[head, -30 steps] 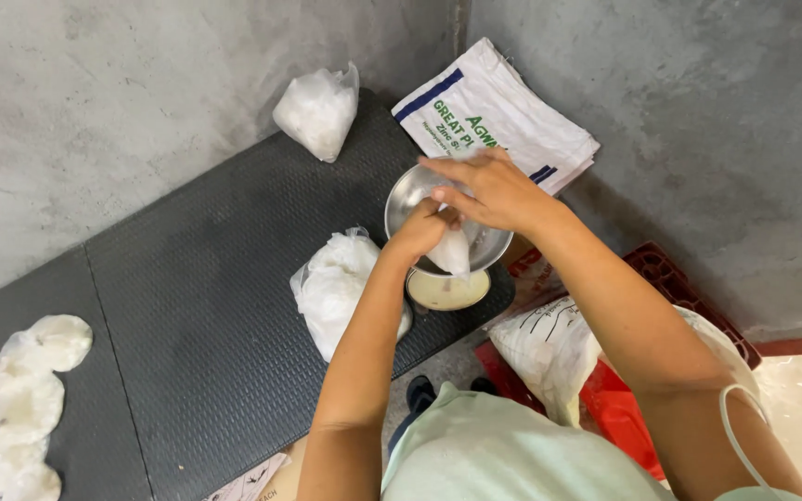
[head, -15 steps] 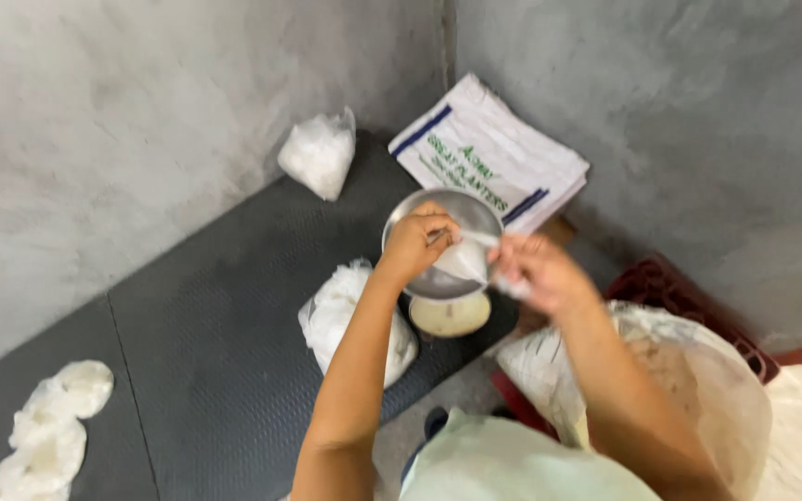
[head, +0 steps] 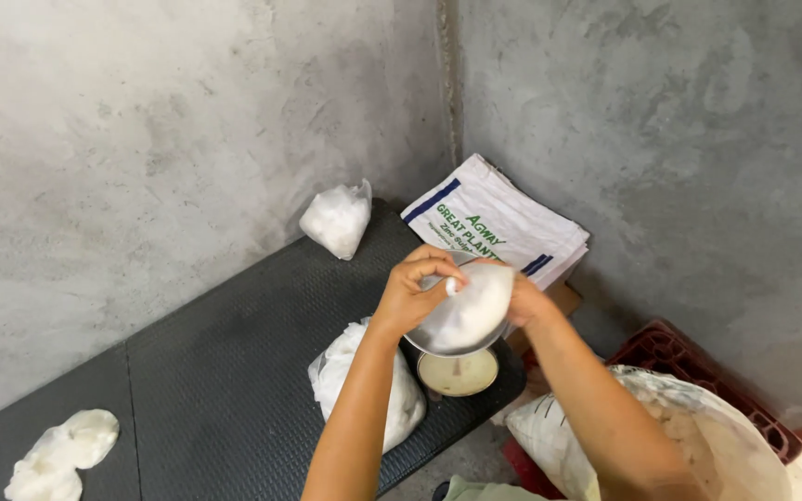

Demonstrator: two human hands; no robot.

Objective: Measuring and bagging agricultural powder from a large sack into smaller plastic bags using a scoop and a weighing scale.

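Pouch (head: 472, 311) (one), two hands (head: 412, 289).

Both hands, left hand (head: 412, 289) and right hand (head: 523, 299), grip a white pouch (head: 472, 308) over a metal bowl (head: 452, 345).

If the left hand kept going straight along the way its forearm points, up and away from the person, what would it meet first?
Probably the folded white sack against the wall corner, just beyond the left hand, which grips the white cloth bundle over the metal bowl. Depth is unclear.

Rough workshop/storeroom: bare concrete walls (head: 187, 139), woven sack (head: 498, 223), plastic crate (head: 698, 366).
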